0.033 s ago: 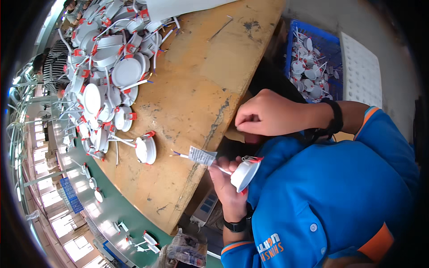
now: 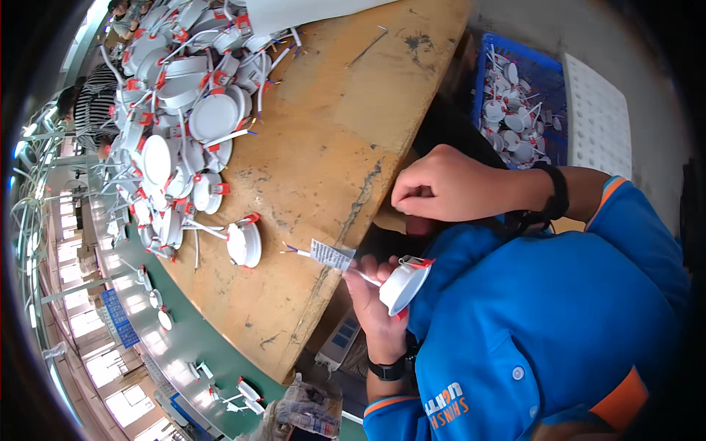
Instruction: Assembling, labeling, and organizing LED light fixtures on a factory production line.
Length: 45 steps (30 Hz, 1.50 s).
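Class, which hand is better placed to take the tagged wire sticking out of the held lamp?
Likely the right hand: it is curled near the table edge, close to the wire, while the left hand is busy gripping the lamp.

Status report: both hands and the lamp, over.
Left hand grips round white downlight, tagged lead sticking out. Right hand closed at wooden bench edge. Nothing blocking.

Glossy white plastic lamp (image 2: pixel 403 285); scuffed matt wooden table (image 2: pixel 323 169).
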### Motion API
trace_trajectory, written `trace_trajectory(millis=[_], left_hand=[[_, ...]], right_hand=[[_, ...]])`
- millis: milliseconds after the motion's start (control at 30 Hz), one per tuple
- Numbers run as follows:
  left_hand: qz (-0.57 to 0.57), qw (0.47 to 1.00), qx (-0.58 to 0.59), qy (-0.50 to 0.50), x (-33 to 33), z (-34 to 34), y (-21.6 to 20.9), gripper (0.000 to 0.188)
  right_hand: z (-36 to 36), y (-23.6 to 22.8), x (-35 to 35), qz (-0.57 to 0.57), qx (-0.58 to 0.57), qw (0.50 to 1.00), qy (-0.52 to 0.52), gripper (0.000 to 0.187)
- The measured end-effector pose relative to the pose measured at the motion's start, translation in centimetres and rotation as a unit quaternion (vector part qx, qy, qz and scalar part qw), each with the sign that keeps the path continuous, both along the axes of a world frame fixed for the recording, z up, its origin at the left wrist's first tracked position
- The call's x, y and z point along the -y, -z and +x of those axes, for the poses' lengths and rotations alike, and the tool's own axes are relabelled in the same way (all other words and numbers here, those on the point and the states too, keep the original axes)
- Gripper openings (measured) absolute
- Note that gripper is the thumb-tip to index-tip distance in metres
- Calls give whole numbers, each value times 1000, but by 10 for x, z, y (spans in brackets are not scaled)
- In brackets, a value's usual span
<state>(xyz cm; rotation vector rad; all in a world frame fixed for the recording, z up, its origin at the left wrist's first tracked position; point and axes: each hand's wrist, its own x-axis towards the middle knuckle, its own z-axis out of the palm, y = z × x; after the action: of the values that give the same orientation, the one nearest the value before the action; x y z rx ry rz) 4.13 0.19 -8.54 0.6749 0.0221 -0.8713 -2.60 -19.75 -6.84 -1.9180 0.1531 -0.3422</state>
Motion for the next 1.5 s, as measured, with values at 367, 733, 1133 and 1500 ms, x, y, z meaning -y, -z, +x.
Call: trace_trajectory(millis=[367,733,1133,1500], left_hand=[[-16,999,-16,43,14,-12,-6,26],[100,971,212,-55,20,-11,-6,27],[181,826,470,-252,25,7,-38,7],[263,466,755,-380,38,26,-73,19]], right_hand=[[-12,-33,-2,154,66,984,-53,21],[-8,-23,-4,155,77,984,-35,16],[-18,-88,7,139,89,986,-8,13],[25,-145,-11,-157,237,958,-44,17]])
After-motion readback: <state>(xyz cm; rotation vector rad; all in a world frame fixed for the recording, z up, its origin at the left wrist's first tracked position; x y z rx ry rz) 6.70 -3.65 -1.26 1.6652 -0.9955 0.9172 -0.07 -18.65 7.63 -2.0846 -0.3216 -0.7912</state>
